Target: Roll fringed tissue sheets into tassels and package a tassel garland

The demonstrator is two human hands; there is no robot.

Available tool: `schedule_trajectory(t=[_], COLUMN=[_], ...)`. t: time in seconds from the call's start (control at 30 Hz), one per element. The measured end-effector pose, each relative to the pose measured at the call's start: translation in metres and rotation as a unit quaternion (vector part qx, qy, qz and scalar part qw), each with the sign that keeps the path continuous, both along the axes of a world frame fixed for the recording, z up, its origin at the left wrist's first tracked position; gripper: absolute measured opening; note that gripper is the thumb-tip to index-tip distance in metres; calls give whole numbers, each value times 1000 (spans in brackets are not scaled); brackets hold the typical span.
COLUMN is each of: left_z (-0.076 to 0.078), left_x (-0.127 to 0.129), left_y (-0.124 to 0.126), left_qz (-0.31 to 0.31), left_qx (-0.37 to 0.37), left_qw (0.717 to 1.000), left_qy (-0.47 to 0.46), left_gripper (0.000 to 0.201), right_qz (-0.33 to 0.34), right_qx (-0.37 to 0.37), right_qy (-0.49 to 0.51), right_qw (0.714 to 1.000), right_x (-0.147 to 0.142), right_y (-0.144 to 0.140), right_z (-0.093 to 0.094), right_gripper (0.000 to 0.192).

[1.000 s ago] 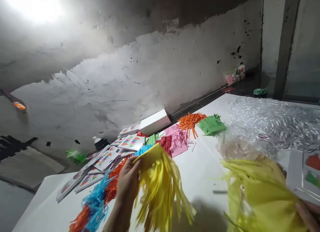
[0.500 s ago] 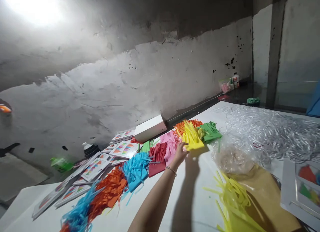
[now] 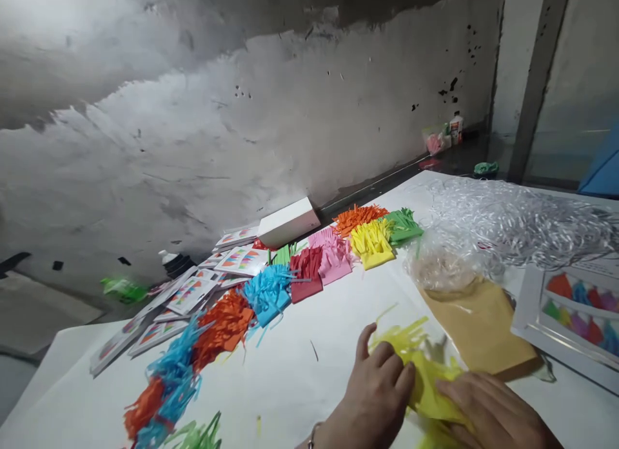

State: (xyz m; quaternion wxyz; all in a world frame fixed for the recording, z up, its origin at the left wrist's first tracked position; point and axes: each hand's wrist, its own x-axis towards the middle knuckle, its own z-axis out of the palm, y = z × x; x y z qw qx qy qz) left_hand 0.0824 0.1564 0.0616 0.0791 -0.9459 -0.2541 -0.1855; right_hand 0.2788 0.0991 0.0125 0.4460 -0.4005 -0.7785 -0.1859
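Both hands, left (image 3: 374, 388) and right (image 3: 488, 413), pinched the yellow fringed paper (image 3: 420, 371) on the bench (image 3: 300, 384) near edge (flimsy, tears easily; best gripped at uncut edge)

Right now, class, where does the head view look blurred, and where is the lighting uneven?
Head view: both hands, left and right, and the yellow fringed paper are motion-blurred; the wall is brighter at top left, dim elsewhere; the paper row behind stays fairly sharp.

White table (image 3: 309, 371), fringed paper bundles (image 3: 271, 294)
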Motion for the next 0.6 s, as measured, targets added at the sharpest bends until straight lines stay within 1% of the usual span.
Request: schedule_trajectory(t=[0.07, 0.13, 0.17, 0.2, 0.23, 0.27, 0.3, 0.37, 0.4, 0.43, 0.47, 0.53, 0.57, 0.6], left_z=[-5, -15, -19, -21, -21, -18, -12, 1, 7, 10, 11, 4, -3, -11], left_x=[-16, -36, -47, -57, -67, -74, -80, -84, -83, -81, -78, -71, -67, -63], left_y=[-14, -29, -36, -42, -47, -50, -51, -47, -43, -39, -35, -30, -31, -33], left_qz=[30, 57, 63, 58, 48, 45, 55, 104, 119, 113, 81, 0, -27, -38], left_qx=[22, 17, -4, -42, -95, -155, -216, -321, -378, -442, -510, -627, -662, -678], left_qw=[999, 997, 997, 997, 994, 986, 973, 931, 901, 866, 827, 739, 702, 679], left_qy=[-27, -40, -37, -32, -32, -43, -67, -141, -177, -205, -223, -247, -262, -278], left_gripper=[24, 17, 22, 30, 36, 43, 54, 82, 89, 88, 84, 79, 82, 89], right_qz=[9, 11, 15, 26, 45, 71, 98, 140, 154, 164, 171, 179, 181, 182], right_qx=[-19, -29, -35, -40, -40, -36, -28, -15, -16, -21, -27, -36, -39, -42], right_qy=[-24, -36, -40, -45, -47, -48, -44, -39, -40, -41, -38, -17, 1, 22], right_qw=[999, 999, 998, 998, 997, 996, 994, 989, 987, 985, 984, 983, 983, 982], right_x=[-7, -12, -14, -15, -16, -17, -18, -20, -21, -22, -22, -22, -21, -20], right_y=[2, 2, 0, -2, -5, -8, -11, -17, -19, -20, -21, -20, -19, -18], right_z=[14, 15, 11, 6, 1, -4, -7, -11, -12, -12, -11, -12, -14, -15], right_gripper=[30, 36, 38, 40, 41, 41, 41, 40, 39, 39, 38, 39, 40, 41])
